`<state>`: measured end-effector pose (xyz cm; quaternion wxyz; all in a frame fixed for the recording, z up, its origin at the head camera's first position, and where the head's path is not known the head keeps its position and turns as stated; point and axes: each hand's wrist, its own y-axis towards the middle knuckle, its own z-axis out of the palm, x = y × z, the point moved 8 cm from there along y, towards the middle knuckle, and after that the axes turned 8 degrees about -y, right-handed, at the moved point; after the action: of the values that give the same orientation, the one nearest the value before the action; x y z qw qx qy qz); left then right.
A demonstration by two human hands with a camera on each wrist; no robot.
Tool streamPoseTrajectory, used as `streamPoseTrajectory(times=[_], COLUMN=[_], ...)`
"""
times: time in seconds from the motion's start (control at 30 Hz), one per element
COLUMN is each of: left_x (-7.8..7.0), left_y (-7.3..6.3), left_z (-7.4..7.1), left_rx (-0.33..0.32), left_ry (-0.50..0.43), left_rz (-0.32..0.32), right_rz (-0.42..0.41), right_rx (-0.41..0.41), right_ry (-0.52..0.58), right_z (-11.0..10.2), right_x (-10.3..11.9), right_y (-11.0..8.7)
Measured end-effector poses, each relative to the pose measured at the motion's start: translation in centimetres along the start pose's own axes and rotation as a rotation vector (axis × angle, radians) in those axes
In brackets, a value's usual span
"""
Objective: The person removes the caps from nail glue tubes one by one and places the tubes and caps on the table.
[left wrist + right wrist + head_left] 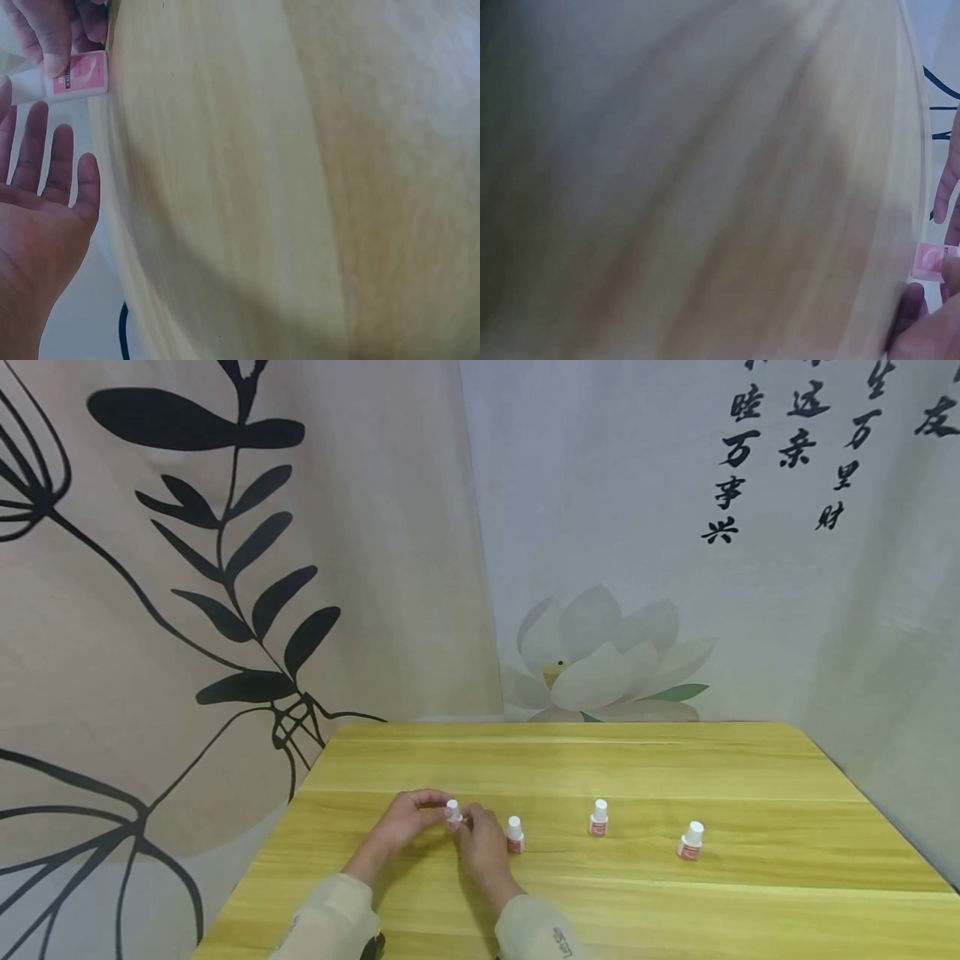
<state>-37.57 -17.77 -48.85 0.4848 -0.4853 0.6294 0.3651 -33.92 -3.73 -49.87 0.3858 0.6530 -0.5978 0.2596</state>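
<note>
A small white plastic bottle (pixel 453 817) with a white cap and a pink-red label is between the two hands above the table. My right hand (pixel 482 846) pinches its body between thumb and fingers; the label (pixel 80 73) shows beside the right thumb in the left wrist view. At the capped end is my left hand (pixel 412 817), its thumb and index finger about the cap. The other left fingers (pixel 60 161) are stretched out, away from the bottle. In the right wrist view the labelled end (pixel 930 257) shows at the right edge, with the cap out of view.
Beside the right hand stands a like bottle (pixel 514 835), upright. Two more, a middle bottle (pixel 598 818) and a right-hand bottle (pixel 691 842), stand farther right on the wooden table (pixel 637 922). Behind the table hangs a printed curtain (pixel 405 568).
</note>
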Motion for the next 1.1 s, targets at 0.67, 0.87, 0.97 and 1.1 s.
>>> streamPoseTrajectory(times=[0.67, 0.87, 0.97, 1.1], left_x=[0.15, 0.2, 0.17, 0.3], left_y=[-0.05, 0.06, 0.06, 0.11], left_z=[0.11, -0.04, -0.04, -0.01], left_rx=[-0.009, -0.015, -0.025, -0.037], left_ry=[-0.02, -0.011, -0.01, -0.027], left_rz=[0.013, 0.02, 0.028, 0.017], right_rz=[0.007, 0.013, 0.014, 0.006], right_rx=[0.023, 0.024, 0.02, 0.014], right_ry=[0.003, -0.003, -0.004, -0.004], right_z=[0.04, 0.2, 0.25, 0.28], right_x=[-0.01, -0.16, -0.22, -0.22], right_y=[-0.1, 0.0, 0.04, 0.09])
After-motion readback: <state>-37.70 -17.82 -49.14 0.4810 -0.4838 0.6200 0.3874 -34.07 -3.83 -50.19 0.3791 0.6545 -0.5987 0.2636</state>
